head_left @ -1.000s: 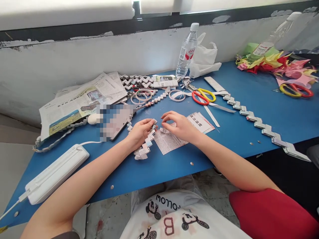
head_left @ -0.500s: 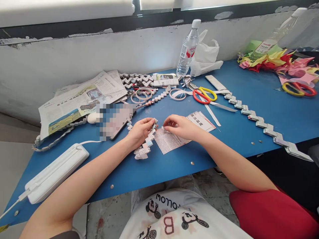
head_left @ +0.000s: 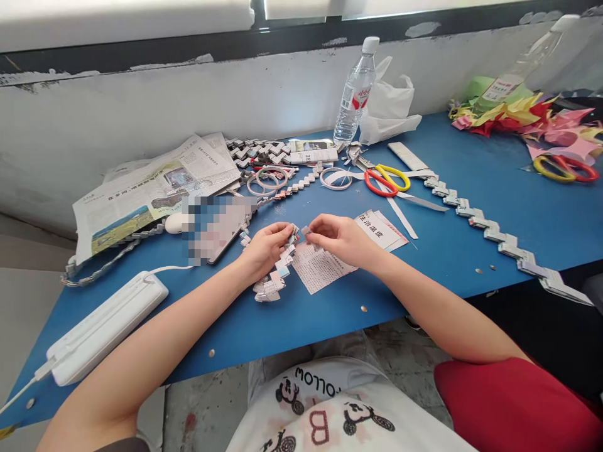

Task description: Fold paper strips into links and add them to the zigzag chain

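Observation:
A zigzag chain of folded paper (head_left: 281, 270) hangs from my left hand (head_left: 267, 250), whose thumb and fingers are pinched on its upper end. Just to the right, my right hand (head_left: 336, 238) pinches a small folded paper piece (head_left: 306, 231) between thumb and fingers. A narrow gap separates that piece from the end of the chain. Beneath my right hand lies a printed sheet (head_left: 320, 271) on the blue table (head_left: 301, 326), with another printed paper (head_left: 375, 229) beside it.
Red and yellow scissors (head_left: 387, 180) lie among paper strips beyond my hands. A water bottle (head_left: 354, 94) stands by the wall. Newspapers (head_left: 160, 188) and a white power strip (head_left: 108, 326) are at left. A long paper chain (head_left: 494, 232) and colourful folded paper (head_left: 532, 116) lie at right.
My right hand has risen slightly, and the small paper piece in its fingers is now higher and shows more, near the chain's end. My left hand has barely moved.

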### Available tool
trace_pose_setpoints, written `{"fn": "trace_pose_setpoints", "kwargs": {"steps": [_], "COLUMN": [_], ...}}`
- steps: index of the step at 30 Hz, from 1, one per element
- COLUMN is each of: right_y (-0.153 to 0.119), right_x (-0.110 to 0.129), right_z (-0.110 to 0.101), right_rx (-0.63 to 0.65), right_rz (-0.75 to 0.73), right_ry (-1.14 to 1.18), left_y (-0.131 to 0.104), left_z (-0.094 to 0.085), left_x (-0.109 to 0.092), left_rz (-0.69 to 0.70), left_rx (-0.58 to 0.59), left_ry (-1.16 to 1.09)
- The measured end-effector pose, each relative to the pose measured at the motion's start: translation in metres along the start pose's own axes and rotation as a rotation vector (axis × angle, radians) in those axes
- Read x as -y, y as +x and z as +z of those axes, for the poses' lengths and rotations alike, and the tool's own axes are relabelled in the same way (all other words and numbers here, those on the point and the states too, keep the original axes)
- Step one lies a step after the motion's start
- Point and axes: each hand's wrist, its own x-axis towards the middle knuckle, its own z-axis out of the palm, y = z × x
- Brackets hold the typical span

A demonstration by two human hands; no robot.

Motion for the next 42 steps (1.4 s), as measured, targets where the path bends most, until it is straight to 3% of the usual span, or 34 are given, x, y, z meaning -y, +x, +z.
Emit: {"fn": "trace_pose_setpoints", "kwargs": {"steps": [3,6,11,24,34,42], "right_y": [-0.002,-0.002,-0.003,-0.006,-0.007,-0.004], "right_x": [0.001,0.001,0.004,0.007,0.005,0.003], "right_z": [0.004,0.006,0.006,0.009,0.016,0.01], "right_rx": [0.051,0.062,0.021,-0.027,-0.111,-0.017], "right_rz": [0.032,0.036,0.002,-0.091,-0.066,0.019], "right_ry": [0.091,0.04,-0.108,-0.219,-0.056,0.169], "left_y": [0.001,0.002,0.002,0.0,-0.002,-0.013], "left_z": [0.0,-0.001,-0.002,0.003,0.001,0.009], "left_x": [0.0,0.001,0.001,0.003,0.01,0.013], "left_rz": [0.001,-0.002,-0.002,0.056,0.252,0.494], "left_rx": [0.012,0.024,0.036,0.016,-0.132,-0.227], "left_ry": [-0.004,-0.004,0.008,0.111,0.29,0.405]}}
